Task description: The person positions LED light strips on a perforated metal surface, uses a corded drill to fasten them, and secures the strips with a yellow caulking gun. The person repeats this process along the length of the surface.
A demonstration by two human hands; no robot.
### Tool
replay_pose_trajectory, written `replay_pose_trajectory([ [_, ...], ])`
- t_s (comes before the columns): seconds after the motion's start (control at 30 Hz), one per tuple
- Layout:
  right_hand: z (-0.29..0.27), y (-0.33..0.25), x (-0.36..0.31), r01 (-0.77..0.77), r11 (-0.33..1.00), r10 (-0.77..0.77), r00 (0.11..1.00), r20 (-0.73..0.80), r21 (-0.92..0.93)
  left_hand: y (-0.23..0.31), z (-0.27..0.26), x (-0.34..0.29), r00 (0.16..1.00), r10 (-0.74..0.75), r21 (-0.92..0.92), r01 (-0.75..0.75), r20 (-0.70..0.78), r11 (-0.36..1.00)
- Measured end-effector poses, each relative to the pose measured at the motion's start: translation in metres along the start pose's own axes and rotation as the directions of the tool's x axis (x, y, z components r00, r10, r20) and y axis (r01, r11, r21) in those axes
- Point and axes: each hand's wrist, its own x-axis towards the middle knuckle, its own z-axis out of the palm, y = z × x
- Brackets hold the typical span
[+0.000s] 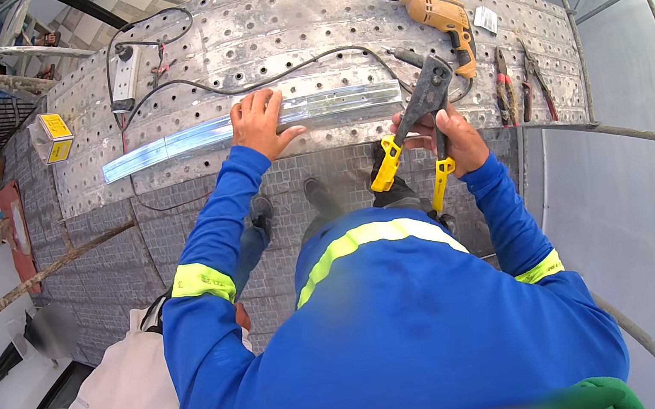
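A long, shiny metal channel (336, 101) lies lengthwise along the near side of the perforated platform. My left hand (257, 122) rests over its middle, fingers bent across the far edge and thumb along the near side. My right hand (460, 141) is closed around a stud crimper (428, 92), a black-jawed hand tool with two yellow grips. Its jaws point away from me, just beyond the channel's right end. The handles stand apart, the yellow grips hanging over the platform's near edge. Part of my right fingers is hidden behind the tool.
A tan drill (437, 17) lies at the far right, near pliers (504, 88) and other hand tools. A black cable (272, 79) curves from a white power strip (125, 81). A yellow box (55, 137) sits at the left end. Scaffold rails (46, 282) surround the platform (245, 23); another person stands at lower left.
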Motion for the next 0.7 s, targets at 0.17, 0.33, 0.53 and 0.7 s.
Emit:
replay_pose_trajectory([
  [0.17, 0.011, 0.02, -0.014, -0.056, 0.945, -0.005, 0.983, -0.184, -0.323, 0.006, 0.034, 0.004, 0.992, -0.014, -0.051, 0.008, -0.129, 0.999],
  [0.33, 0.022, 0.027, -0.021, -0.061, 0.812, -0.006, 0.994, -0.113, -0.581, 0.022, 0.034, 0.003, 0.989, -0.105, -0.105, 0.093, -0.108, 0.99],
  [0.53, 0.044, 0.029, -0.018, -0.119, 0.492, 0.031, 0.992, -0.119, -0.863, 0.036, 0.033, -0.013, 0.983, -0.101, -0.088, 0.087, -0.156, 0.992],
  [0.7, 0.062, 0.018, -0.003, -0.056, 0.324, 0.042, 0.998, -0.045, -0.944, 0.043, 0.037, -0.026, 0.978, -0.136, -0.118, 0.117, -0.16, 0.986],
])
